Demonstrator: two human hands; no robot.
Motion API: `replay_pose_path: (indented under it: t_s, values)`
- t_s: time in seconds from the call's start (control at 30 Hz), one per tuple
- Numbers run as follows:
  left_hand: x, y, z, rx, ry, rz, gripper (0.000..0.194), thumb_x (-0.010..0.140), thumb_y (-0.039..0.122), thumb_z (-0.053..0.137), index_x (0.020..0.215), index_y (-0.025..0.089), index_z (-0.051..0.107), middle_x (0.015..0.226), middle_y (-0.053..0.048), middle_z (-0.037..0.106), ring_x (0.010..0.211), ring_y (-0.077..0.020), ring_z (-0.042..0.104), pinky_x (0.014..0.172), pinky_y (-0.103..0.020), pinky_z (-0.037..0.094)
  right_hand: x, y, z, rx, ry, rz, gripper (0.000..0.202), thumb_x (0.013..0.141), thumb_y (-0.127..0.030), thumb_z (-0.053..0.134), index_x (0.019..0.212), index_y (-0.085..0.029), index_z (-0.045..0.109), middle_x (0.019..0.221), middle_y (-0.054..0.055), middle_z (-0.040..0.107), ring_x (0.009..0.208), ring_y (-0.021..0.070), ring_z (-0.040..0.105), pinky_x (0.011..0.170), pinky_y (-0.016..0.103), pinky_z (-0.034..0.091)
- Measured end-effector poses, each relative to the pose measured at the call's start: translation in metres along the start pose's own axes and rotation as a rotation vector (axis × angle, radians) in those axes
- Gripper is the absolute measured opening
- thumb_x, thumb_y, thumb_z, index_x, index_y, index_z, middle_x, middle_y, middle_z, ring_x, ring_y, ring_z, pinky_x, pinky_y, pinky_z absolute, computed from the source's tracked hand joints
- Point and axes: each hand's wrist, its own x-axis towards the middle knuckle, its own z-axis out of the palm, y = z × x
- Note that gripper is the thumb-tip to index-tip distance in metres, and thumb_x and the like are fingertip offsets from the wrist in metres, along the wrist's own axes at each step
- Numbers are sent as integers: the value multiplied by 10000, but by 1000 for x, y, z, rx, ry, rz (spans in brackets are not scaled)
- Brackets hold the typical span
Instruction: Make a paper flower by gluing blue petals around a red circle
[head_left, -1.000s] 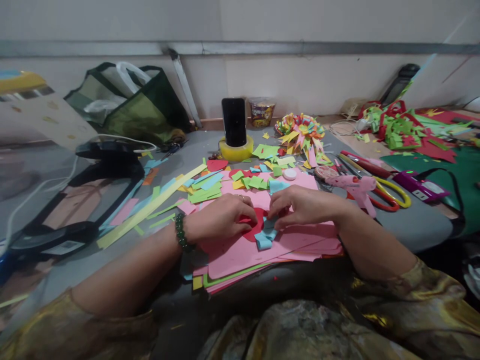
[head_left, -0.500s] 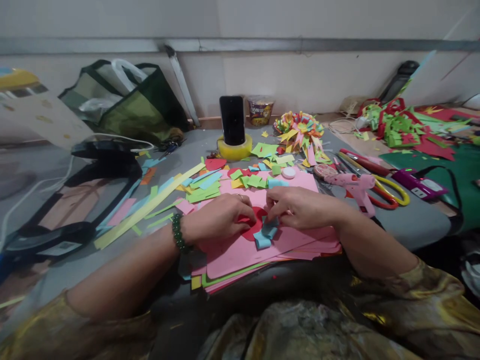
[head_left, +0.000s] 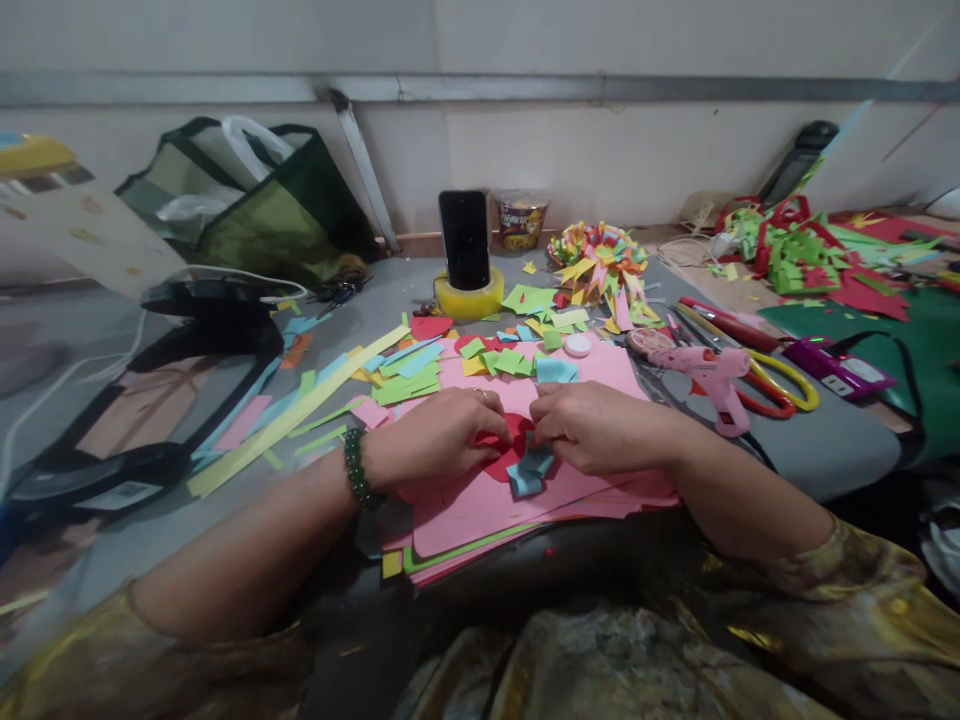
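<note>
A red paper circle (head_left: pixel 501 465) lies on a stack of pink sheets (head_left: pixel 465 520) in front of me. My left hand (head_left: pixel 448 435), with a green bead bracelet above it, has its fingers closed on the circle's left side. At the right edge of the circle, my right hand (head_left: pixel 581 425) is closed at folded blue paper pieces (head_left: pixel 527 476), and its fingertips pinch one of them. Another blue piece (head_left: pixel 556 370) lies just beyond the right hand. Small green squares (head_left: pixel 514 362) are scattered at the far side of the pink stack.
A phone (head_left: pixel 465 240) stands in a yellow tape roll (head_left: pixel 471 300). On the right are a pink glue gun (head_left: pixel 716 380), scissors (head_left: pixel 795 385) and a purple device (head_left: pixel 844 368). A colourful paper piece (head_left: pixel 600 255) lies behind; a black frame (head_left: pixel 142 410) is on the left.
My right hand has shifted slightly, its fingers curling down closer to the blue pieces. More of the blue piece beyond it shows. My left hand has hardly moved.
</note>
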Motion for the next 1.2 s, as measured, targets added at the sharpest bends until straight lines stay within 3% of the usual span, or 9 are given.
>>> replay_pose_path:
  t_s: [0.47,0.7,0.97,1.2]
  values:
    - [0,0,1,-10,-18,-13,181,861,156,572,819,196,743,898,-29,671,757,-130,596,675,-226,418,1,0,4,-23,20,-20,298,760,-12,520,822,-162,769,773,68,671,782,184,564,685,281,384]
    - [-1,0,0,1,-26,-16,183,856,158,569,859,207,746,909,-26,673,734,-125,592,635,-228,401,-8,17,0,98,247,-90,396,722,18,482,889,-181,781,722,38,628,719,151,532,671,263,382]
    - [-3,3,-1,40,-12,17,160,867,236,577,821,189,724,891,-40,678,733,-141,604,664,-250,425,1,8,6,-28,34,-70,320,739,-12,539,836,-195,784,728,54,643,759,181,537,639,272,356]
    - [-8,6,-3,119,-37,60,152,862,300,622,867,195,732,890,-44,688,755,-158,621,687,-261,418,0,15,6,48,189,-91,419,722,32,498,909,-205,789,714,28,600,723,149,526,648,246,368]
